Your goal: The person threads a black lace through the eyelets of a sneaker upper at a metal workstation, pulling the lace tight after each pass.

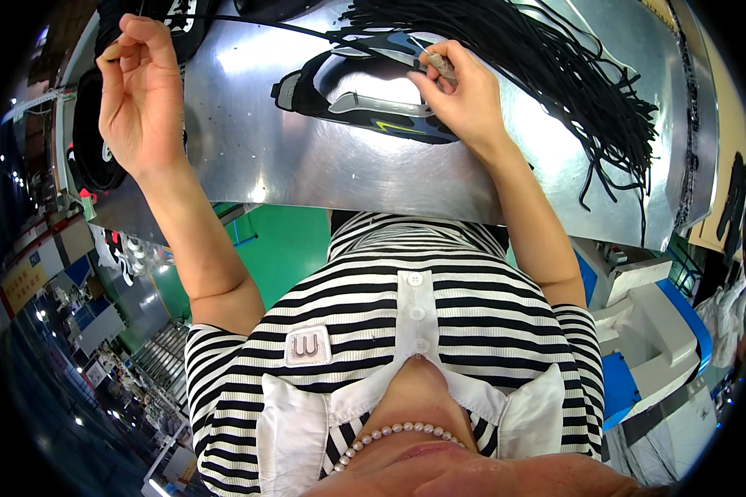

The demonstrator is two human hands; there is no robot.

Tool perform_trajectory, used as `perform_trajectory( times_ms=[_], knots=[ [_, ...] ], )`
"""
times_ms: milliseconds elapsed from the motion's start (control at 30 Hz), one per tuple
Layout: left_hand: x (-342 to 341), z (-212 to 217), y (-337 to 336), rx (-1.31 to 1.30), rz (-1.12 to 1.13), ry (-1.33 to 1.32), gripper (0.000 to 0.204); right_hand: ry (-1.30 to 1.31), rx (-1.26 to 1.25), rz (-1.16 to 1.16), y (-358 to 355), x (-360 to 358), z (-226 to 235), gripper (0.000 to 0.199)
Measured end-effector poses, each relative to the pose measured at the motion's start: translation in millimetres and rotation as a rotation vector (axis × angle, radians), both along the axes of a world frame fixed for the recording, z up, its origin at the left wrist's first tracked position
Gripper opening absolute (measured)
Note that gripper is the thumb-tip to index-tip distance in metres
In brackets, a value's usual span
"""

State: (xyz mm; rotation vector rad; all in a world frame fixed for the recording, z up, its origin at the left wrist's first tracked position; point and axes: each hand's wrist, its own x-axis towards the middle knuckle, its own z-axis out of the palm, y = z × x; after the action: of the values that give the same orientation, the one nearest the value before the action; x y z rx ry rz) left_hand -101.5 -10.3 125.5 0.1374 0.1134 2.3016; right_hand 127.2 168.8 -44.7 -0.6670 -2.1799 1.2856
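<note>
Surface: shiny sheet-metal worktable (307,157), kinda scuffed, glare all over it, edges bending with the lens.
Room: workshop floor off to the left with small lights and shelving, a green panel under the table, white and blue machine housings (655,323) on the right.
Shoe part: dark shoe upper (365,99) lying flat on the table mid-top, black with grey panels and a yellow zigzag, smooth synthetic look.
Laces: big floppy bundle of black cords (572,74) fanned across the table's right side, some ends dangling over the edge.
Right hand (464,95): fingers pinched shut on a small pale tip (441,65), right on the upper.
Left hand (141,91): raised at far left, curled closed, pinching a black cord (249,21) pulled taut toward the upper.
Clothing: black-and-white striped knit top (406,323), white collar, buttons.
</note>
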Motion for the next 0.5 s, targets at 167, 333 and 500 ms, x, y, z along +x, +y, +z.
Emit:
perform_trajectory(
  times_ms=[167, 333, 500],
  knots=[
    [-1.0, -22.7, -0.6, -0.136, -0.044, 0.05, 0.008, 0.05, -0.052, -0.082, 1.4, -0.4, 3.8, 0.018],
    [4.8, -45.2, 2.3, -0.159, -0.169, 0.038, 0.011, 0.02, -0.261, 0.049, 9.0, 7.8, 2.5, 0.019],
    [11.2, -55.6, 6.7, -0.145, -0.154, 0.058, 0.015, -0.003, -0.169, 0.094, 9.0, 5.7, 1.7, 0.025]
  ],
)
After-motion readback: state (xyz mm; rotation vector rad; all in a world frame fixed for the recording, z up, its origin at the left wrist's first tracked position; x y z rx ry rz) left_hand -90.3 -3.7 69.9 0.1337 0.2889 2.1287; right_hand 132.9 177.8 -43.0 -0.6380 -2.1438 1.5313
